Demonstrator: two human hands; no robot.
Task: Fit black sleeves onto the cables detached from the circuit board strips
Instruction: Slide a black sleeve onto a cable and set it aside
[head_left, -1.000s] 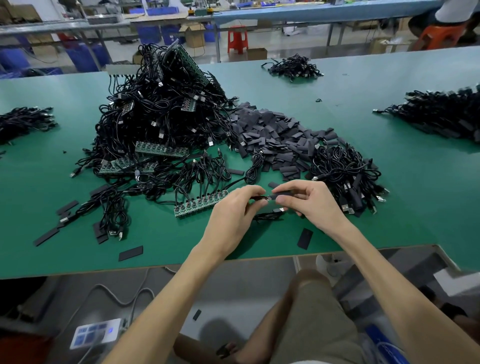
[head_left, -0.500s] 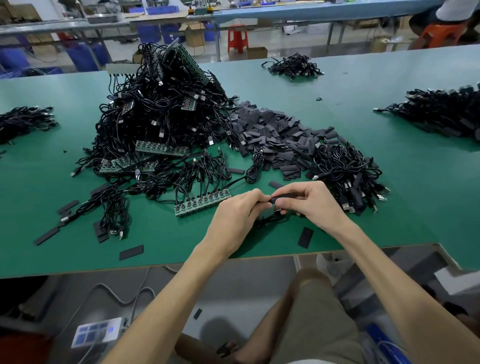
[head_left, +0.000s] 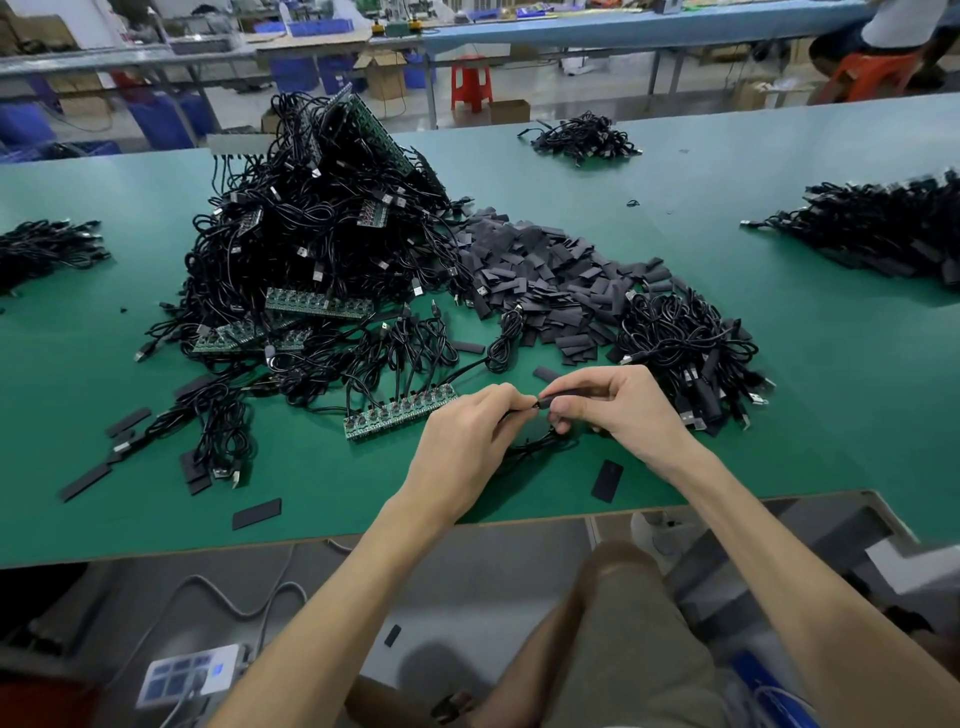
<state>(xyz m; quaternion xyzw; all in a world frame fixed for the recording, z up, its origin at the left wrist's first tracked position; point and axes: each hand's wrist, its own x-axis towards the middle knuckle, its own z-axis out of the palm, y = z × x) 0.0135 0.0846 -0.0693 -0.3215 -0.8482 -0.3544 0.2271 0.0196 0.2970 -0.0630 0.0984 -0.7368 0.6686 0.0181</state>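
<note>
Left hand (head_left: 465, 441) pinches 1 cable (head_left: 537, 442), right hand (head_left: 626, 410) grips its black sleeve (head_left: 560, 397); the big far-left heap (head_left: 311, 244) looks mostly not done.

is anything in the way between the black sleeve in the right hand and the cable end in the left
Nothing visible. The right hand holds the black sleeve right at the cable pinched by the left hand; the two meet between the fingertips, above the green table.
</note>
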